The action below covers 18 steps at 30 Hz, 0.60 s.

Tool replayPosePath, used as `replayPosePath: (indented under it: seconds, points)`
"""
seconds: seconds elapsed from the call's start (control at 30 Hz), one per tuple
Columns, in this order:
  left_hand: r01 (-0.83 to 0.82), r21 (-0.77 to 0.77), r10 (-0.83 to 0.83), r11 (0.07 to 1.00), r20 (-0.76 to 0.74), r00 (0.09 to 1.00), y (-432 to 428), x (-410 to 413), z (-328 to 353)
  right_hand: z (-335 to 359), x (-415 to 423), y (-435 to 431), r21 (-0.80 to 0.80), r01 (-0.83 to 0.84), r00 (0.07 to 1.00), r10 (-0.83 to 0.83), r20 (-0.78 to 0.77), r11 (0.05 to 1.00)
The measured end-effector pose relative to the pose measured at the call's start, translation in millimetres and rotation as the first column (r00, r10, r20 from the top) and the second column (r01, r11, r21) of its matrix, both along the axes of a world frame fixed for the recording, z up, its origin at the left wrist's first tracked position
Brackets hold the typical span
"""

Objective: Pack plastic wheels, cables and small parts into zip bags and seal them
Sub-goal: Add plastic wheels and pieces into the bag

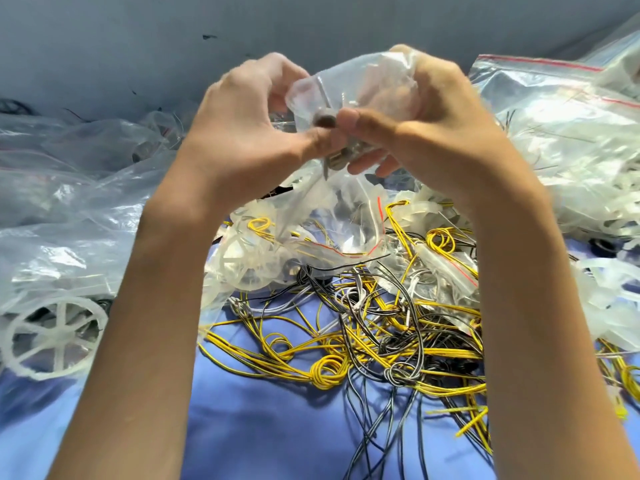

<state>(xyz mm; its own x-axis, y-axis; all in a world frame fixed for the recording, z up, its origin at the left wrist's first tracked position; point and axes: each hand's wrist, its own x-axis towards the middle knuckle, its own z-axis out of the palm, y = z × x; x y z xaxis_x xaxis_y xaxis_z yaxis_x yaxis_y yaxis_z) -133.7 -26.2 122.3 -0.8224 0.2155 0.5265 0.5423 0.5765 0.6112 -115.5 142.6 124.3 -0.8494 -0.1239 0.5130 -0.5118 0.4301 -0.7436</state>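
Note:
Both my hands are raised over the pile, holding a clear zip bag (349, 216) that hangs down between them. My left hand (242, 123) pinches its upper part from the left. My right hand (440, 116) grips the bag from the right, thumb against a small dark round part (325, 120) inside the plastic. A small metal part (341, 157) sits just below the thumbs; which hand holds it is unclear. Under the bag lie tangled yellow cables (329, 368) and black cables (408, 344) on the blue cloth (270, 427). A white spoked plastic wheel (52, 336) lies at the left.
Crumpled clear bags (69, 209) cover the left side. A large zip bag with a red strip (561, 126), full of white plastic parts, fills the right. More translucent wheels (242, 258) lie under the held bag. A grey wall (311, 22) stands behind.

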Motion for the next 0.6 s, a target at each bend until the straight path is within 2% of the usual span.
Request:
replayPosePath:
  seconds: [0.07,0.17,0.23,0.37,0.53,0.6]
  points:
    - [-0.07,-0.149,0.076,0.986,0.032,0.997,-3.7,-2.8,-1.4,-2.0,-3.1,-0.1,0.007,0.066,0.998,-0.066,-0.008,0.998]
    - [-0.064,-0.305,0.13,0.95,0.202,0.971,-7.7,-5.1,-3.7,-4.7,-7.9,-0.8,-0.041,0.135,0.991,-0.134,0.015,0.99]
    - [-0.018,-0.29,0.098,0.957,0.266,0.959,-9.1,-8.0,-6.5,-6.1,-10.3,-1.7,-0.019,0.132,0.991,-0.131,0.037,0.991]
    - [0.015,-0.246,0.048,0.969,0.249,0.967,-6.6,-14.0,-9.3,-10.7,-13.0,-5.8,0.083,0.171,0.985,-0.172,0.002,0.982]
    - [0.117,-0.266,-0.02,0.957,0.34,0.94,-6.1,-10.9,-9.7,-11.2,-18.9,0.6,0.018,0.203,0.979,-0.204,0.026,0.979]
    - [0.128,-0.299,-0.027,0.945,0.318,0.948,-3.8,-10.5,-11.5,-11.4,-20.3,3.4,0.026,0.229,0.973,-0.229,0.035,0.973]
